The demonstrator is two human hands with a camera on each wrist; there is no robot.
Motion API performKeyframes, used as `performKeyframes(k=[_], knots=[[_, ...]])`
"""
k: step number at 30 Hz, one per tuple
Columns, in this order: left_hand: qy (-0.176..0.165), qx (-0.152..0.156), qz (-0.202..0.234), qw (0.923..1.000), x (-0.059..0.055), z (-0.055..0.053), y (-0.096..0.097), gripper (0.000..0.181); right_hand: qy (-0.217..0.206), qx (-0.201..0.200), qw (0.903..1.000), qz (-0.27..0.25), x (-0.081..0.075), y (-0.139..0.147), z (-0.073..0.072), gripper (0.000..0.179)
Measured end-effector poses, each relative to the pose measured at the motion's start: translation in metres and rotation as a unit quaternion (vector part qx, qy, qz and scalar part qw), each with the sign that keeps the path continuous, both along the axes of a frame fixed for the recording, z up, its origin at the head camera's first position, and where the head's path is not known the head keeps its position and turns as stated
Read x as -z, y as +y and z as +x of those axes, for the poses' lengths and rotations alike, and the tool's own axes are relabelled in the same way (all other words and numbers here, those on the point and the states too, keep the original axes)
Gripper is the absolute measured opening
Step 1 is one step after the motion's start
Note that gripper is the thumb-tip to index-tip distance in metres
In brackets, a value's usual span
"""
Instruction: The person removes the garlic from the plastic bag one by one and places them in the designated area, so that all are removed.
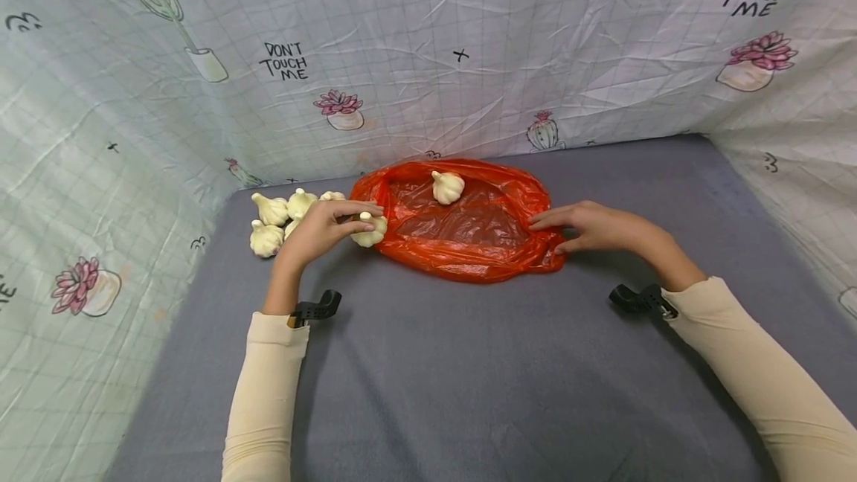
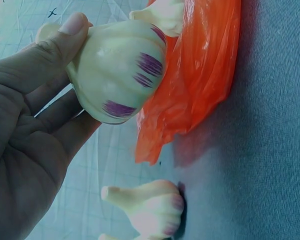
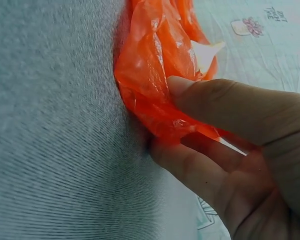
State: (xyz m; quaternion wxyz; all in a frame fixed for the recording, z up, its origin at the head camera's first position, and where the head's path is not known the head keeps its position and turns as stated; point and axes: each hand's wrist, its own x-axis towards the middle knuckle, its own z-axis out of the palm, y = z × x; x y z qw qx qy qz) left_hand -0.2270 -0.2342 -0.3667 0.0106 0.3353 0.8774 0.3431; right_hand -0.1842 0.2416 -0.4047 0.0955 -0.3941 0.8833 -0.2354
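Between the thumb and fingers of my left hand (image 1: 318,229) is a pale garlic bulb (image 2: 122,75) with purple streaks, held at the left edge of a red plastic bag (image 1: 462,271). The bag lies spread on the grey surface with its mouth facing up. One more garlic bulb (image 1: 447,188) sits inside it, toward the back. My right hand (image 1: 599,227) pinches the bag's right edge; in the right wrist view the thumb (image 3: 210,97) lies on the film and the fingers are beneath it.
Several loose garlic bulbs (image 1: 266,239) cluster left of the bag, partly behind my left hand. The grey-covered table (image 1: 469,378) ends at a printed cloth backdrop (image 1: 415,58) at the back and sides. Each wrist wears a black camera mount (image 1: 320,306).
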Motion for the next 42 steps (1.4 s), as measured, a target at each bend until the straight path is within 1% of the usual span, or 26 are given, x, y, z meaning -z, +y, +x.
performKeyframes(k=[3, 6, 10, 14, 18, 21, 25, 27, 32, 34, 35, 38, 42], knots=[[0.000, -0.008, -0.002, 1.0000, 0.000, 0.001, -0.005, 0.028, 0.012, 0.001, 0.9998, -0.016, 0.001, 0.001, 0.002, 0.048], [-0.007, -0.014, 0.000, 0.9999, 0.000, 0.003, -0.010, 0.030, 0.023, 0.006, 0.9990, -0.037, 0.002, 0.001, 0.005, 0.047], [-0.009, -0.018, -0.003, 0.9998, -0.002, 0.004, -0.015, 0.030, 0.051, 0.007, 0.9972, -0.054, 0.002, 0.002, 0.008, 0.045], [0.005, -0.026, -0.012, 0.9996, -0.003, 0.004, -0.022, 0.028, 0.077, -0.003, 0.9952, -0.060, 0.001, 0.001, 0.008, 0.045], [0.017, -0.029, -0.011, 0.9994, -0.002, 0.001, -0.031, 0.026, 0.096, -0.011, 0.9926, -0.075, 0.001, 0.001, 0.009, 0.044], [0.016, -0.036, -0.003, 0.9992, 0.000, 0.000, -0.038, 0.027, 0.108, -0.014, 0.9904, -0.085, 0.002, -0.001, 0.009, 0.044], [0.007, -0.049, 0.009, 0.9987, 0.003, -0.002, -0.047, 0.028, 0.109, -0.011, 0.9901, -0.088, 0.006, -0.003, 0.009, 0.043], [0.002, -0.054, 0.013, 0.9985, -0.001, 0.003, -0.046, 0.028, 0.108, -0.008, 0.9902, -0.089, 0.007, -0.004, 0.009, 0.042], [-0.003, -0.069, 0.016, 0.9975, -0.001, 0.003, -0.049, 0.028, 0.109, 0.002, 0.9897, -0.092, 0.007, -0.004, 0.010, 0.042], [0.000, -0.076, 0.016, 0.9970, 0.006, -0.003, -0.054, 0.027, 0.111, 0.003, 0.9894, -0.093, 0.007, -0.004, 0.011, 0.042], [0.001, -0.076, 0.016, 0.9970, 0.007, -0.005, -0.055, 0.027, 0.112, 0.004, 0.9893, -0.094, 0.007, -0.005, 0.011, 0.041], [0.000, -0.077, 0.012, 0.9970, 0.008, -0.008, -0.057, 0.026, 0.115, 0.004, 0.9888, -0.095, 0.007, -0.005, 0.011, 0.041], [-0.010, -0.084, -0.006, 0.9964, 0.008, -0.011, -0.058, 0.026, 0.122, 0.002, 0.9879, -0.097, 0.007, -0.005, 0.011, 0.040]])
